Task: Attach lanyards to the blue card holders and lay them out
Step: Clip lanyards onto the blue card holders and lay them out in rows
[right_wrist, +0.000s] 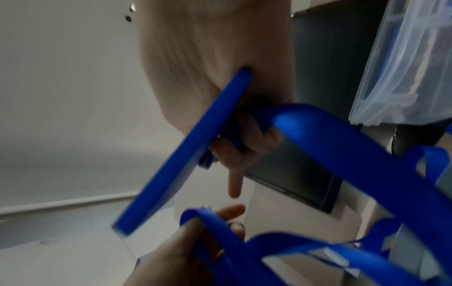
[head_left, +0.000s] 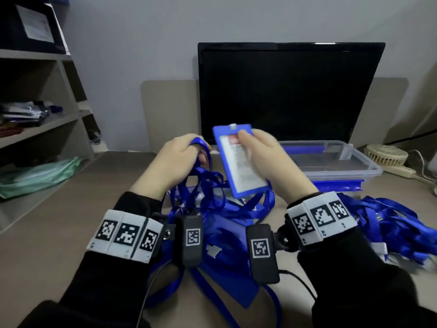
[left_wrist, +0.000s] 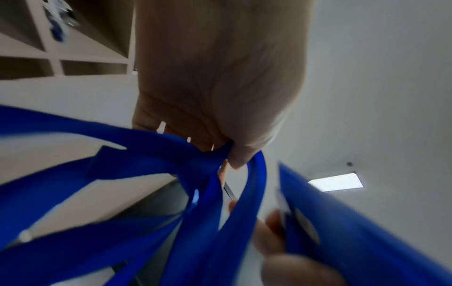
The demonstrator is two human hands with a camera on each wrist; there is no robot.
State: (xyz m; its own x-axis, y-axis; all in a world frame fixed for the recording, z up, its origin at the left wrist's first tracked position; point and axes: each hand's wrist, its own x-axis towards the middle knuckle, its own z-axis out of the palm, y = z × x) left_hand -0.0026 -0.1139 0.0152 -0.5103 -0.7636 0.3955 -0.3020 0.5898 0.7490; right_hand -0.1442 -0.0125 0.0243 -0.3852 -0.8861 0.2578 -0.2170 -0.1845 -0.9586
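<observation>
- The blue card holder (head_left: 241, 159) is up in the air over the middle of the tabletop (head_left: 59, 221), tilted, with its clear window facing the person.
- The right hand (head_left: 267, 159) holds it. The thumb presses on the front near the top and the other fingers curl round the back.
- A small pale tab (head_left: 233, 126) sits at the holder's top edge. That looks like the spot where a clip would go.
- The paper inside has a red patch and lines of print, but it is too blurry to read.
- The left hand (head_left: 179, 157) is just beside the holder and pinches the end of a blue lanyard (head_left: 203, 147). The strap hangs down to the pile below.
- In the right wrist view a bit of metal shows by the left fingers, maybe the clip.
- The step looks like this: bring the lanyard end and the holder together. They are close but not yet joined.
- Next, the clip likely has to be lined up with the top tab and hooked on.
- A pile of blue lanyards (head_left: 390, 223) and more holders (head_left: 227, 235) lies on the near part of the tabletop.
- A clear plastic box (head_left: 364, 166) sits toward the far right, in front of a dark monitor (head_left: 288, 91).
- A small fan (head_left: 385, 155) lies at the right edge.
- The wrist bands carry black and white square codes, with no words.
</observation>
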